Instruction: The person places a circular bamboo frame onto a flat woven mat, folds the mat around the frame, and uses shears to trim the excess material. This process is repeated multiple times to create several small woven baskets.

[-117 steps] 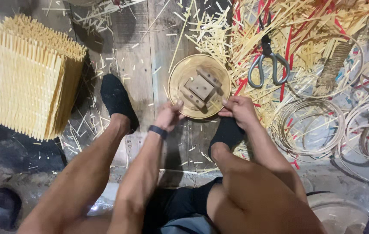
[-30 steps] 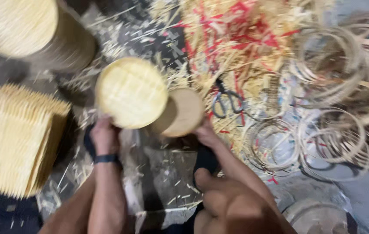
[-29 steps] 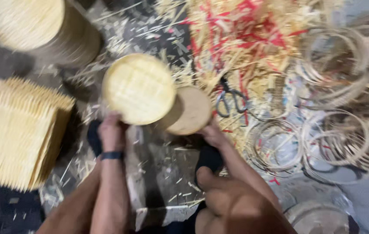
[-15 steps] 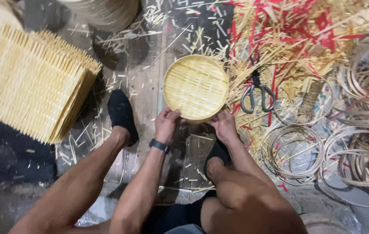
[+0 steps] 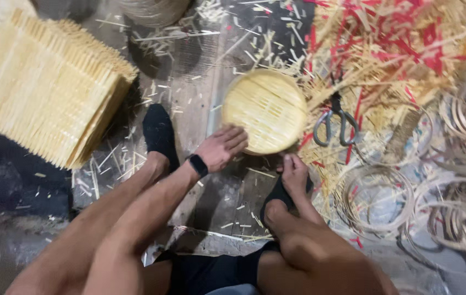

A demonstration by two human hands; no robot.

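Seen from above, looking down at a dark floor (image 5: pixel 200 131) strewn with bamboo splinters.

Upper left of the frame: a big stack of square woven bamboo mats (image 5: pixel 41 90), pale yellow, tilted, edges fanned.

Upper right: a wide heap of bamboo strips (image 5: pixel 408 49), natural and red ones mixed.

Right and lower right: several thin bamboo rings (image 5: pixel 375 199) lying loose, some overlapping.

Centre, a little above the middle: a round woven bamboo tray (image 5: pixel 265 109), flat on the floor, weave facing up, right edge touching the strip heap.

Just right of the tray: grey scissors (image 5: pixel 335 123), blades pointing up into the strips, handles toward the bottom.

Left of centre: a foot in a black sock (image 5: pixel 159 134); another black sock (image 5: pixel 279 196) lower, under the right hand.

Left hand (image 5: pixel 222 147), with a black wristband (image 5: pixel 197 165), resting on the lower left rim of the tray, fingers spread flat, grip apart, not closed around anything.

Right hand (image 5: pixel 294 173) just below the tray's bottom edge, fingertips at the rim; grip loosely curled, cannot tell if clamped on the rim.
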